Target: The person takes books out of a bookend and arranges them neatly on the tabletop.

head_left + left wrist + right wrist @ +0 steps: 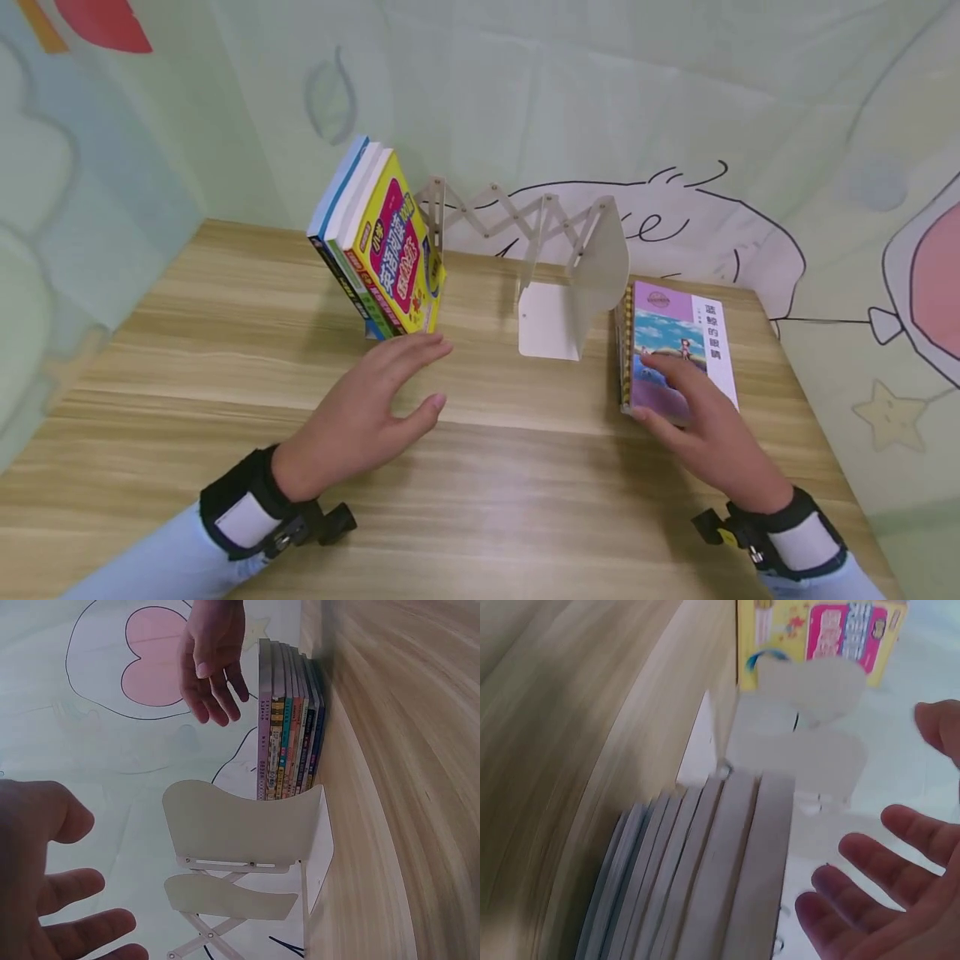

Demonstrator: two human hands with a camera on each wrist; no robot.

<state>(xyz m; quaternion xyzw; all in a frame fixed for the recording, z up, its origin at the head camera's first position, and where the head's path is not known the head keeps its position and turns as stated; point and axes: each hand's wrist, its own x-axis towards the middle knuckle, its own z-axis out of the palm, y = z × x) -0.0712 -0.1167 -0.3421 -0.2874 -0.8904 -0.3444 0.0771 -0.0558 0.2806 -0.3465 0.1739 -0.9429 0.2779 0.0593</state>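
Note:
Several thick books, the nearest a yellow-covered book [397,250], stand upright and leaning at the left end of a white expandable bookend [551,321]. My left hand [367,412] hovers in front of them, fingers spread loosely and holding nothing. To the right lies a flat stack of books, with a purple-and-white book [675,333] on top; its several spines show in the left wrist view. My right hand [708,425] is held above that stack with relaxed fingers [889,862], apart from the books in the right wrist view.
The wooden table [495,500] meets a cartoon-printed backdrop [480,100] behind the bookend. The bookend's crossed metal lattice [491,212] stretches from the leaning books to its tall right plate [603,258], left of the flat stack.

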